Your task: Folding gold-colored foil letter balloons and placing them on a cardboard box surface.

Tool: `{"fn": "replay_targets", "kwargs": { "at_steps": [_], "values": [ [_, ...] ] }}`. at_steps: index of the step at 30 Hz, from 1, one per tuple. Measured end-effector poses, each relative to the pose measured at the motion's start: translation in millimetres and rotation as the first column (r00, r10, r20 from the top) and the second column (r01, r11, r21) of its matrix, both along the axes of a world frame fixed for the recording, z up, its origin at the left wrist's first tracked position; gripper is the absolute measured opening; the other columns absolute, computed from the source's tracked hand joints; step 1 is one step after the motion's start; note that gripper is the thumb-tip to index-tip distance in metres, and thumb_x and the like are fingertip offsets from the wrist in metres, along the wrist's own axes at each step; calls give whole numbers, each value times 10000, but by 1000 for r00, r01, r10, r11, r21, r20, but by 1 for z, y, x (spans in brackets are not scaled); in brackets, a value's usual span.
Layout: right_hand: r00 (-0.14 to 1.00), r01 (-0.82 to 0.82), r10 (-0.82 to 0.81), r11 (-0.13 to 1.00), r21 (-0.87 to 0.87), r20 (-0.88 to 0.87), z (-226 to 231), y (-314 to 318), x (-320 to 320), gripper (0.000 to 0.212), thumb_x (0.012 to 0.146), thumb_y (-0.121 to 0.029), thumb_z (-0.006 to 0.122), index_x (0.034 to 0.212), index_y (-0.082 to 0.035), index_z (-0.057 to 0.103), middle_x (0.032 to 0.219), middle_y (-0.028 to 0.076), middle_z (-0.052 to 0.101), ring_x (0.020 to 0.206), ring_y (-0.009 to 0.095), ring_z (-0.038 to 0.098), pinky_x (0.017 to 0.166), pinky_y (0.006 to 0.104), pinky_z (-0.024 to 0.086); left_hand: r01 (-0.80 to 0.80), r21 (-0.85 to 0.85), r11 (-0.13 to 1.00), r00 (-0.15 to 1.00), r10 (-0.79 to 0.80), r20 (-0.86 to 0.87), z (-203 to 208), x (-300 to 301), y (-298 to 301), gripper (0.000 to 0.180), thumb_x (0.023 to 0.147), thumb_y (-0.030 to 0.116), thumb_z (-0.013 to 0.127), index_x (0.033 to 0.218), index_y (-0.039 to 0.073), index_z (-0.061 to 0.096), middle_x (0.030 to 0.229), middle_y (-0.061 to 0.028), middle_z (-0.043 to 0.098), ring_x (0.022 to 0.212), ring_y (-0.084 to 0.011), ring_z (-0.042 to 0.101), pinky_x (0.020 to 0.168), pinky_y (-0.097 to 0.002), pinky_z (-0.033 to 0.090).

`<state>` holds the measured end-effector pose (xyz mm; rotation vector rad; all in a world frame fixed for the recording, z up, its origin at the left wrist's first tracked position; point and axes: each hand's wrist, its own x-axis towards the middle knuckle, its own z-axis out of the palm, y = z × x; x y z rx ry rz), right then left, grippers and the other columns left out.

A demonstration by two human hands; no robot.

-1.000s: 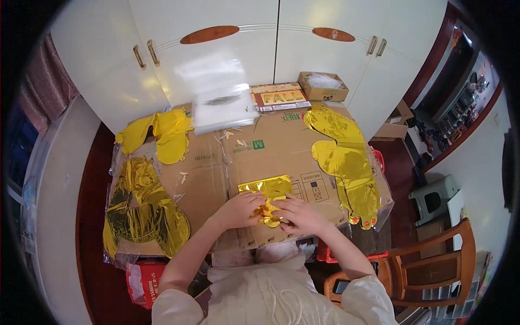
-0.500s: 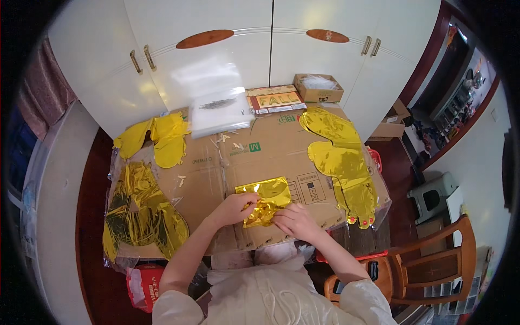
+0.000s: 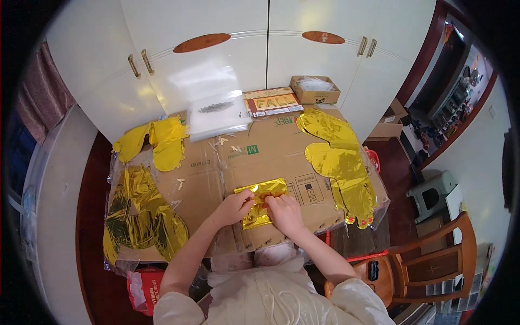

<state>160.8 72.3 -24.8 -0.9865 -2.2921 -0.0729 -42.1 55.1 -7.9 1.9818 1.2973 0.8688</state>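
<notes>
A folded piece of shiny gold foil [image 3: 275, 186], probably a flat foil balloon, lies near the front edge of a cardboard-topped table [image 3: 203, 216]. My left hand [image 3: 237, 208] is closed at the foil's left side, fingertips pinching it. Close beside it, my right hand [image 3: 285, 214] has its fingers curled on the middle of the foil. The fold between the two hands is partly covered by my fingers.
Flat gold foil balloons lie at the left front [image 3: 143, 211], left back [image 3: 168, 141] and right [image 3: 341, 162]. At the back are clear plastic bags [image 3: 211, 122], a flat printed box [image 3: 273, 102] and a small cardboard box [image 3: 317, 97] holding clear plastic pieces. A wooden chair [image 3: 433, 265] stands right.
My right hand has moved left from the foil's right edge to its middle, closer to my left hand, and its fingers have curled in. My left hand has barely shifted.
</notes>
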Motion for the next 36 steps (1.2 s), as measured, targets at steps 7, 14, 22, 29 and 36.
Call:
{"fn": "replay_targets", "kwargs": {
  "at_steps": [7,14,22,29,36],
  "values": [
    [998,20,-20,1000,1,62,0,-6,6,108,732,-123,589,830,-91,557,765,39,525,736,208,554,649,352,437,128,12,992,987,-126,-100,6,2,-4,153,850,127,582,946,21,526,1063,-145,619,934,-326,605,797,-371,500],
    [911,-392,373,916,87,179,3,-25,25,277,720,-141,623,972,-27,631,965,68,606,901,222,571,817,352,452,200,170,965,971,-171,-169,-8,5,-4,94,844,104,575,890,36,529,1183,-122,597,1041,-312,583,879,-374,489],
    [946,-277,294,953,-126,137,0,-31,24,271,788,-194,638,987,-10,647,963,111,641,954,242,587,917,374,438,286,191,939,942,-239,-236,-15,1,-4,120,833,141,593,884,49,535,1223,-122,579,1171,-351,508,1026,-430,385],
    [938,-345,347,935,-87,3,4,-38,41,284,791,-159,643,1033,-14,624,967,109,643,922,269,604,919,394,447,369,206,906,877,-266,-399,-12,3,-10,260,841,257,599,1017,67,576,1256,-118,549,1273,-369,409,1093,-469,284],
    [965,-221,235,967,-123,112,21,13,24,402,853,-171,553,1206,20,525,1290,184,495,1216,334,458,1048,446,336,355,196,914,816,-201,-542,-12,7,-16,268,838,275,586,1018,75,590,1252,-86,551,1265,-297,438,1078,-471,298]
  ]
}}
